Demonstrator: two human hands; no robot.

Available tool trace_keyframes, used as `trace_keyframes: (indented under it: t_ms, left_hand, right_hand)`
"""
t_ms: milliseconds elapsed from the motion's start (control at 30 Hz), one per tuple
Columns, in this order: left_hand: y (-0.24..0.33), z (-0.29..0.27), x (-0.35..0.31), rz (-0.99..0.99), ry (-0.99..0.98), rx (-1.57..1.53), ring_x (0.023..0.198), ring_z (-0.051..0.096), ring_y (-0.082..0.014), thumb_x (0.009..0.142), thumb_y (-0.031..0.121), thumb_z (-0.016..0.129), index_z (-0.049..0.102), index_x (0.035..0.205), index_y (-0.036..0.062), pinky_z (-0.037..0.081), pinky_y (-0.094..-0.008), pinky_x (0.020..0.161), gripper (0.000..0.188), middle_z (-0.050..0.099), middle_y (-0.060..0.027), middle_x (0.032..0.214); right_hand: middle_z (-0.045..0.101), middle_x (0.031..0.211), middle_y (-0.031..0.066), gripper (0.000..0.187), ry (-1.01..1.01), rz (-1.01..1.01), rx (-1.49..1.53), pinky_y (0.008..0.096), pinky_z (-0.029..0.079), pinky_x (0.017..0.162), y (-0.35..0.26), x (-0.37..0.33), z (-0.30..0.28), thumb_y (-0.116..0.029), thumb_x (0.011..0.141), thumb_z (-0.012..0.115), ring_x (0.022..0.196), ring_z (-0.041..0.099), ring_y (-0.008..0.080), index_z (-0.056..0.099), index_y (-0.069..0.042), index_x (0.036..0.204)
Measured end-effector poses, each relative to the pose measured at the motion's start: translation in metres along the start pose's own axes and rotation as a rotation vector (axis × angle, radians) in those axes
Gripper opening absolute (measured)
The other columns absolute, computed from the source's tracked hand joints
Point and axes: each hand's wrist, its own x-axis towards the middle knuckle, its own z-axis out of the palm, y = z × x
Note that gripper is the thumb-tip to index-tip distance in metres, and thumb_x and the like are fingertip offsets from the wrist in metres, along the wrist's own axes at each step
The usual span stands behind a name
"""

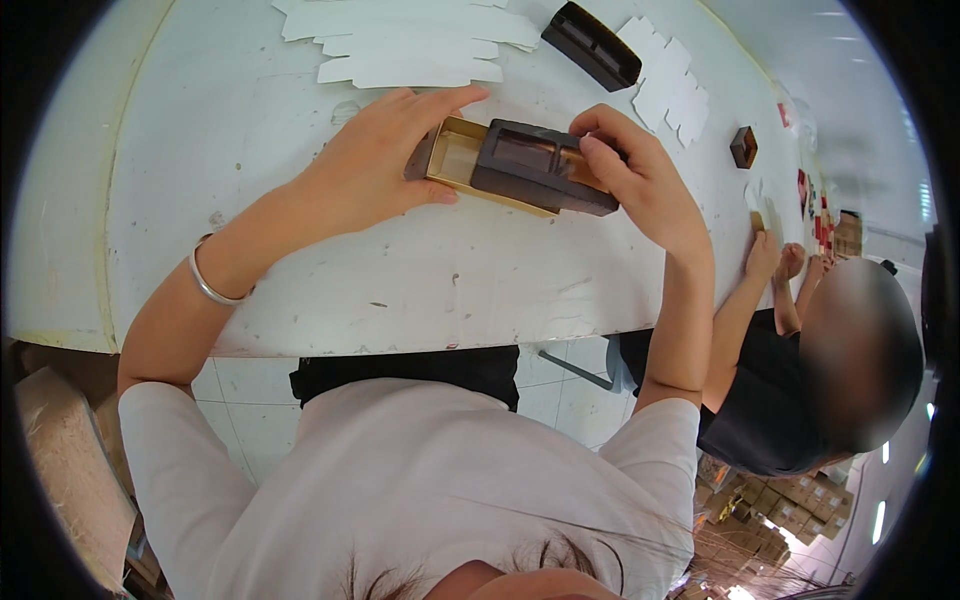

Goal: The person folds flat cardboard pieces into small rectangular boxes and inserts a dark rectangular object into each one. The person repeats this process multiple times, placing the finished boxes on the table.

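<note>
Just above the white table, a gold-lined box tray [455,160] sits partly inside a dark brown box sleeve [520,150] that has clear windows. My left hand [385,155] grips the tray's left end, with the thumb along its near side and the fingers along the far side. At the other end, my right hand [645,175] holds the sleeve's right end between thumb and curled fingers. The tray's left part shows outside the sleeve, and a strip of gold runs along the sleeve's near edge.
Flat white die-cut card sheets [400,40] lie at the far side, more card sheets [665,85] at the far right. A dark windowed box [590,45] rests between them. Further right are a small brown box [743,147] and a co-worker in black [770,400] at the table.
</note>
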Motion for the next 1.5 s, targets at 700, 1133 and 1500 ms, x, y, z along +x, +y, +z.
trace_keyframes:
  t_ms: [700,1133,1500]
  left_hand:
    - [-0.003,-0.013,0.000,0.017,-0.076,0.050,0.103,0.050,-0.0251,0.065,0.004,0.078,0.043,0.137,0.0209,0.047,-0.0351,0.091,0.081,0.052,-0.0068,0.118]
    - [-0.005,-0.023,0.005,0.003,-0.177,-0.001,0.101,0.053,-0.0260,0.066,-0.001,0.074,0.049,0.131,0.0160,0.047,-0.0334,0.084,0.072,0.053,-0.0075,0.119]
    - [-0.012,-0.024,0.006,0.154,-0.157,0.121,0.107,0.050,-0.0270,0.067,0.015,0.077,0.051,0.130,0.0161,0.044,-0.0360,0.090,0.069,0.051,-0.0072,0.121]
  right_hand:
    - [0.050,0.071,0.0038,0.015,-0.020,-0.097,-0.060,0.0248,0.039,0.057,-0.007,-0.010,-0.010,-0.017,0.094,0.049,0.062,0.043,0.0113,0.054,-0.006,0.103]
    - [0.043,0.127,0.0181,0.047,-0.103,-0.394,-0.093,0.0378,0.048,0.073,-0.003,-0.008,0.007,-0.022,0.082,0.068,0.084,0.057,0.0315,0.051,-0.007,0.122]
    - [0.062,0.105,0.0150,0.046,0.109,-0.842,-0.888,0.0342,0.053,0.074,0.012,-0.010,0.034,-0.006,0.066,0.066,0.090,0.062,0.0271,0.062,0.000,0.112]
